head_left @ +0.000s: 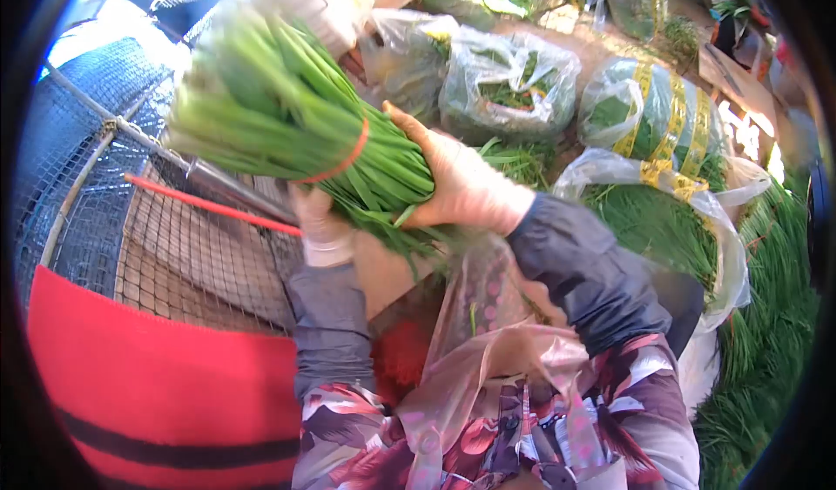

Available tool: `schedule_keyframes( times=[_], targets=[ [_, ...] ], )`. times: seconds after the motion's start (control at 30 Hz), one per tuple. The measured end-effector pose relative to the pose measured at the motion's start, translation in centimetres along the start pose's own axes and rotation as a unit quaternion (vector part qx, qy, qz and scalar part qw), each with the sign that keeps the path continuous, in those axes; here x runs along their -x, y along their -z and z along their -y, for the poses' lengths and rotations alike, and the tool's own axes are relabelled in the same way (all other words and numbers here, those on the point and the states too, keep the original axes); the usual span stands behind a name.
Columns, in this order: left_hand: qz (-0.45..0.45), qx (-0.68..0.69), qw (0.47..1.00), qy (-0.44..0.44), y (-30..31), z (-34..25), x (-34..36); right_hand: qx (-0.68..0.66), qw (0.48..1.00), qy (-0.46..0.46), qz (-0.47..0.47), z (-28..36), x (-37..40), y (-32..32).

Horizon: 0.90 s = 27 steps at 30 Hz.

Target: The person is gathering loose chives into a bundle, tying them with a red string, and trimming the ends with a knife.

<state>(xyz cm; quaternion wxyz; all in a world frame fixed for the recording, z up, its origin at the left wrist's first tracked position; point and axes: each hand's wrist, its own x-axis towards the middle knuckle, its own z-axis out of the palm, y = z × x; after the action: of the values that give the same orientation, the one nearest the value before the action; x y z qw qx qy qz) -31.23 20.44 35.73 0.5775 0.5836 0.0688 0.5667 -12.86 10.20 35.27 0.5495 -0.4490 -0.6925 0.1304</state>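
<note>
Both hands hold a thick bunch of garlic chives (296, 116), bound by an orange-red band (353, 155). The flat green leaves point up and left, and their far end is smeared by motion. My right hand (461, 177) grips the lower right end, thumb on top. Beneath the bunch, near the band, my left hand (322, 224) supports it; the leaves hide most of its fingers. Grey sleeve covers (579, 259) reach to both wrists. A translucent pinkish apron (496, 351) hangs over my lap.
Plastic bags of greens (509, 81) stand ahead, one bag wrapped with yellow printed tape (675, 116). Loose long greens (766, 307) are heaped at right. To the left are black netting (192, 255), a metal pole (235, 190), a red bar (209, 204) and red fabric (165, 368).
</note>
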Motion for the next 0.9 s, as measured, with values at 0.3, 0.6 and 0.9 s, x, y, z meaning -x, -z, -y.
schedule_keyframes(
  times=[0.3, 0.6, 0.9],
  targets=[
    [0.068, 0.134, 0.989, -0.017, -5.0, 7.8, 9.0, 0.364, 0.912, -0.038, -0.183, -2.5, 6.1, 0.2],
    [-0.127, 0.251, 0.923, 0.264, -1.6, 13.3, 12.4, 0.267, 0.831, -0.286, 0.396, 0.0, 17.8, 1.6],
    [-0.057, 0.177, 0.923, 0.338, -3.1, 14.1, 13.2, 0.201, 0.964, -0.171, -0.035, 4.2, 5.0, 6.4]
  ],
)
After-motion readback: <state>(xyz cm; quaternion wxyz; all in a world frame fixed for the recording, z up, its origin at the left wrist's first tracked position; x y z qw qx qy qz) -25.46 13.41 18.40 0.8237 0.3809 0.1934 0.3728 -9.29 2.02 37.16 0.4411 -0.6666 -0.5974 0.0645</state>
